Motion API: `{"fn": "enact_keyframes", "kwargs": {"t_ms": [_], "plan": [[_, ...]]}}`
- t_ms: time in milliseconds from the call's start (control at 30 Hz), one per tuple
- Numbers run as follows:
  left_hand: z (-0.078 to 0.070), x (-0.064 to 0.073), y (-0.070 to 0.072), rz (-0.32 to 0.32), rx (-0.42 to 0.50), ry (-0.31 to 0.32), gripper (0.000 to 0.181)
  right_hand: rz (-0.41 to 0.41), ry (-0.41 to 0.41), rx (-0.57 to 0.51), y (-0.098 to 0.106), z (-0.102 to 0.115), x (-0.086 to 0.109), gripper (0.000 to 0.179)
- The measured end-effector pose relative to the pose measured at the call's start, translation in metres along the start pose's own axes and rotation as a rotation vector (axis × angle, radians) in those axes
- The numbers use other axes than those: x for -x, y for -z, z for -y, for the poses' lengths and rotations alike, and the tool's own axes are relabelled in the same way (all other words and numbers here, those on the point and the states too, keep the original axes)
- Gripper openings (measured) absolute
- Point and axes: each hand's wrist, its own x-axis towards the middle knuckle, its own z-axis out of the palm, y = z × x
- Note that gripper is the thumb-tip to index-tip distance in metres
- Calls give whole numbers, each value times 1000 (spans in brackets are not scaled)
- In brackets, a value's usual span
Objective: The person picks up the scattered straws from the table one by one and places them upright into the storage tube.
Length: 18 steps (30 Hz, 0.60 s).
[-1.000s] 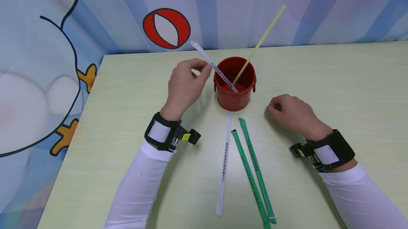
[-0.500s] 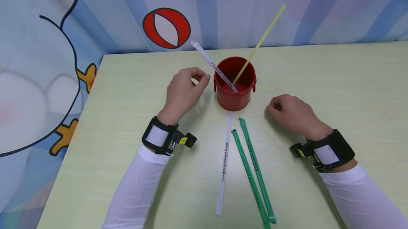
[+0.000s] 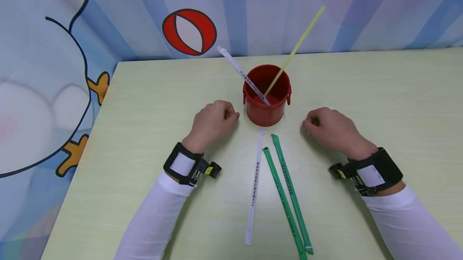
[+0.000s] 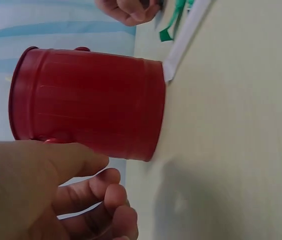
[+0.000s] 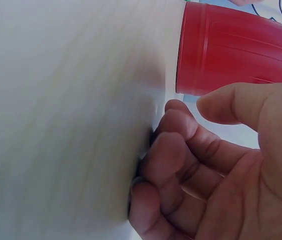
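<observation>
A red bucket with small side handles stands upright on the table. Leaning out of it are a white wrapped straw, tilted left, and a yellow straw, tilted right. My left hand is left of the bucket, its fingers loosely curled around nothing; in the left wrist view the thumb appears just in front of the bucket wall. To the right, my right hand rests on the table, loosely curled and holding nothing. Between my forearms lie a white wrapped straw and two green wrapped straws.
The pale wooden table reaches back to a blue striped backdrop with a red and white ball printed on it. Another printed panel borders the table's left edge. A strapped camera sticks out from the left wrist.
My left hand has let go of the white wrapped straw, which stays leaning in the bucket, and has come down toward me. The right hand has stayed in place.
</observation>
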Motion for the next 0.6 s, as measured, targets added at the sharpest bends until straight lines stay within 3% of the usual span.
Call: {"fn": "enact_keyframes", "kwargs": {"t_ms": [233,600], "plan": [[5,4,-10,41,-51,13,27,0,5,-3,0,0,0,25],[5,5,-17,28,-126,12,25,-2,5,4,0,0,1,26]]}}
